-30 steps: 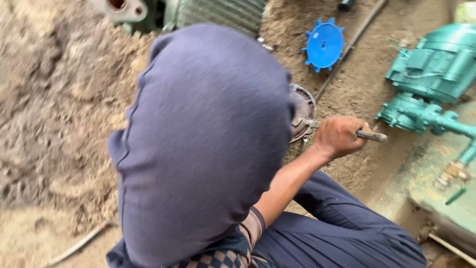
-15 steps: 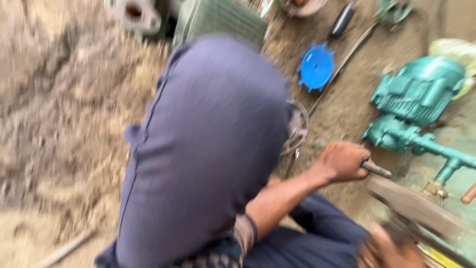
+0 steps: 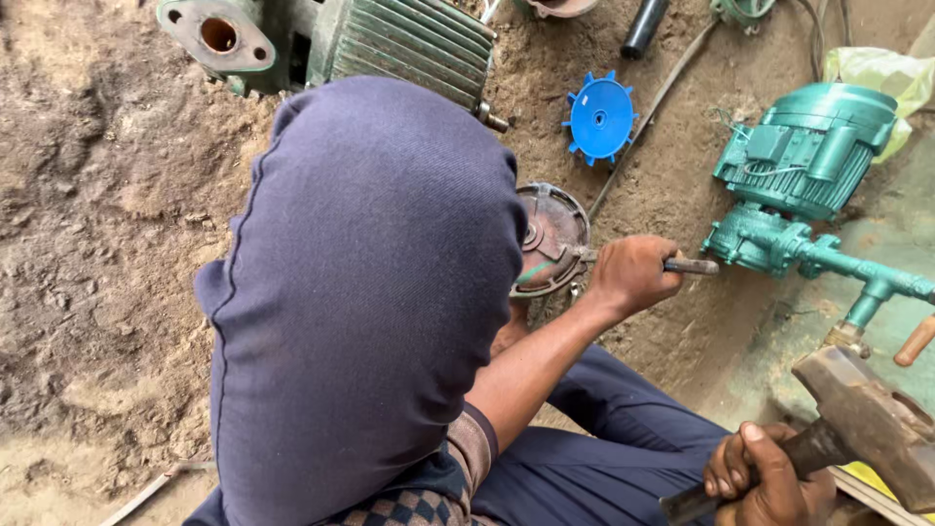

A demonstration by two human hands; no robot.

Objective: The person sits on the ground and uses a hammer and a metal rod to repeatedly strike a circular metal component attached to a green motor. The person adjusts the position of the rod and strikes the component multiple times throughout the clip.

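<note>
My left hand [image 3: 631, 273] is closed around a thin metal chisel [image 3: 690, 264]. Its tip rests against a round rusty motor end cover [image 3: 553, 234] lying on the dirt. At the lower right, my right hand [image 3: 765, 475] grips the handle of a heavy rusty hammer [image 3: 867, 419], held up and away from the chisel. A dark blue hood [image 3: 370, 282] fills the middle of the view and hides part of the cover. Blue trousers [image 3: 623, 429] show below my left arm.
A blue plastic fan wheel [image 3: 599, 117] lies on the ground beyond the cover. A green pump with its pipe [image 3: 808, 156] stands at the right, and a big ribbed green motor [image 3: 390, 39] at the top. Loose earth [image 3: 107, 224] covers the left.
My right hand with the hammer has come into view at the lower right. The left hand keeps the chisel on the round cover. The view has shifted slightly.
</note>
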